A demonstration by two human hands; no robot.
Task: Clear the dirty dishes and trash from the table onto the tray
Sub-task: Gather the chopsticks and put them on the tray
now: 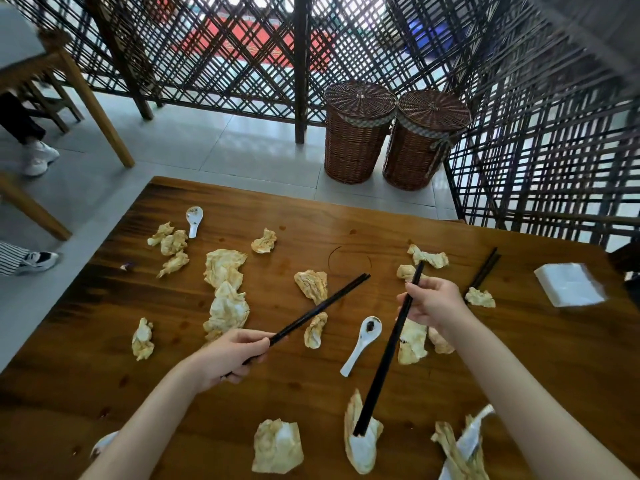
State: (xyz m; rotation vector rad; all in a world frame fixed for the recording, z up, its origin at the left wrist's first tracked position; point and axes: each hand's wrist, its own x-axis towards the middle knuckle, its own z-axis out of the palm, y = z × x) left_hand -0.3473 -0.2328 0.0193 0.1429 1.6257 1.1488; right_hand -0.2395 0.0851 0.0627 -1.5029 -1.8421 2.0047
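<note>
Stained napkins [277, 445] lie nearest. Left hand [228, 355] grips chopsticks [322, 306] angled up-right; right hand [433, 303] pinches another pair [388, 355]; white spoon [362, 341] between both hands, no tray visible.

Daylight entered from behind the dark woven lattice screen [346, 57], where the gaps were blown out to white. Illumination was bright and even. The pale tiled floor [242, 147] carried soft reflected glare. The glossy brown wooden table [519, 341] showed a mild sheen and only faint, diffuse shadows beneath the crumpled stained paper napkins [227, 306]. Wide-angle distortion bent straight lines toward the edges. The upper right corner was smeared; the centre was sharp.
</note>
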